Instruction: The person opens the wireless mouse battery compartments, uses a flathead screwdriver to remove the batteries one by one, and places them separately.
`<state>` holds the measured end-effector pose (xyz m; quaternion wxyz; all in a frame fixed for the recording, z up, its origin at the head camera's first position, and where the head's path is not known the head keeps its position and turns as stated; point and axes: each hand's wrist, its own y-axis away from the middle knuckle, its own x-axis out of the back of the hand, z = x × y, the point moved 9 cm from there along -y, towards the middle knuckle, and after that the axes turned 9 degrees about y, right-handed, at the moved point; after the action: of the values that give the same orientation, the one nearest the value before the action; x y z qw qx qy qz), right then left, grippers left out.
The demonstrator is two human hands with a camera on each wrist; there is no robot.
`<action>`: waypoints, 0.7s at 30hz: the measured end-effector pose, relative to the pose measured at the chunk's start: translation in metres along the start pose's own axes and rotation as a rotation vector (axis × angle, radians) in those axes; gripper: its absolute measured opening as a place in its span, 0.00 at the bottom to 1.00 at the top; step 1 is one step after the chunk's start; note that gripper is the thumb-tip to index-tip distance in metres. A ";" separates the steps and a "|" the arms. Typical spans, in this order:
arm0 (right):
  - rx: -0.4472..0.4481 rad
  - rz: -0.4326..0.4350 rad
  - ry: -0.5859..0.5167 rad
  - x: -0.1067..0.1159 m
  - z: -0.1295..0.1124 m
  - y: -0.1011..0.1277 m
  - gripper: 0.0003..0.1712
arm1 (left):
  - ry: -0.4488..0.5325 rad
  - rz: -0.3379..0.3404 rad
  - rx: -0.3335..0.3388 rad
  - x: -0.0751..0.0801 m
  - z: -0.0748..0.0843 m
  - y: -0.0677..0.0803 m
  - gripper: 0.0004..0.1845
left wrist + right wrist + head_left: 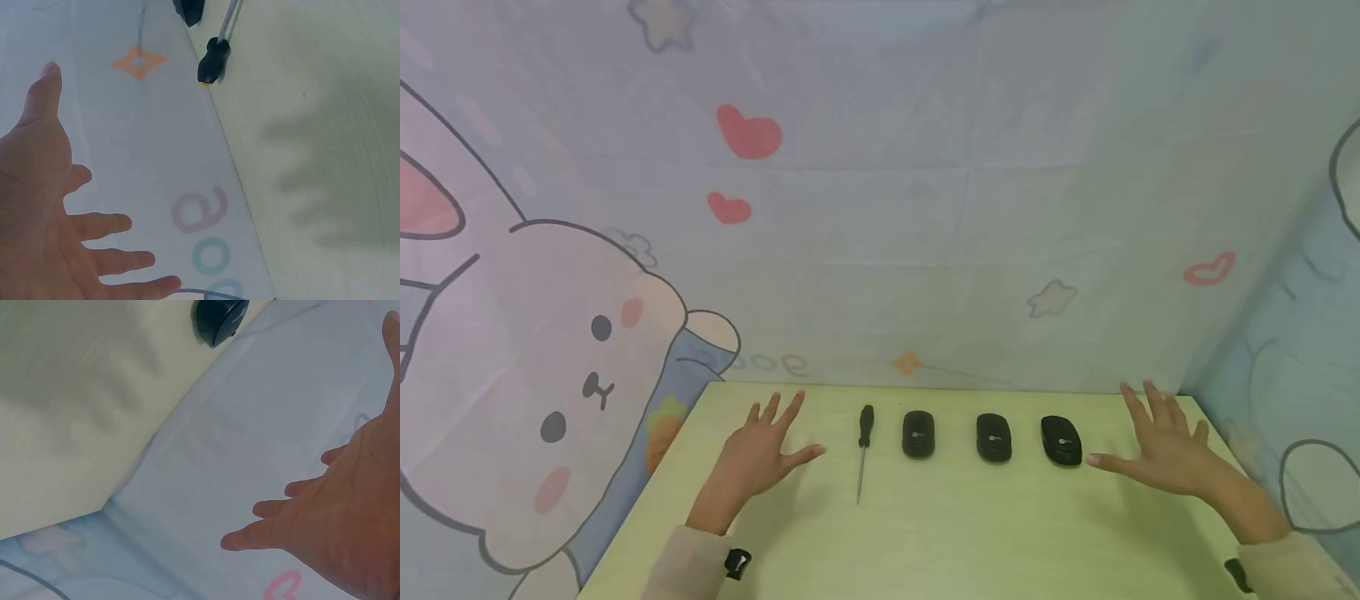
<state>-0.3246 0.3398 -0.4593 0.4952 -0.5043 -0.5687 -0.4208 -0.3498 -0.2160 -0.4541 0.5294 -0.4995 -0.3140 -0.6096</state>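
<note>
A black-handled screwdriver (863, 443) lies on the pale green table (940, 517), tip toward me; its handle (211, 62) also shows in the left wrist view. To its right, three black computer mice sit in a row: left mouse (918, 433), middle mouse (994, 437), right mouse (1062, 440). My left hand (767, 450) hovers with fingers spread, just left of the screwdriver, holding nothing. My right hand (1161, 446) is also spread flat and empty, just right of the right mouse (219, 319).
A cloth backdrop (880, 208) printed with hearts, stars and a cartoon rabbit (550, 375) rises directly behind the table's far edge and wraps both sides. The table's left edge runs diagonally near my left sleeve (692, 567).
</note>
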 end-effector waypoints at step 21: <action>0.167 0.084 -0.158 0.006 -0.060 -0.012 0.78 | 0.152 0.021 -0.085 -0.024 0.032 -0.012 0.45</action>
<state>-0.3283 0.2808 -0.4441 0.5064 -0.5163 -0.6175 -0.3094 -0.3539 -0.1764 -0.4654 0.5364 -0.4770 -0.2412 -0.6531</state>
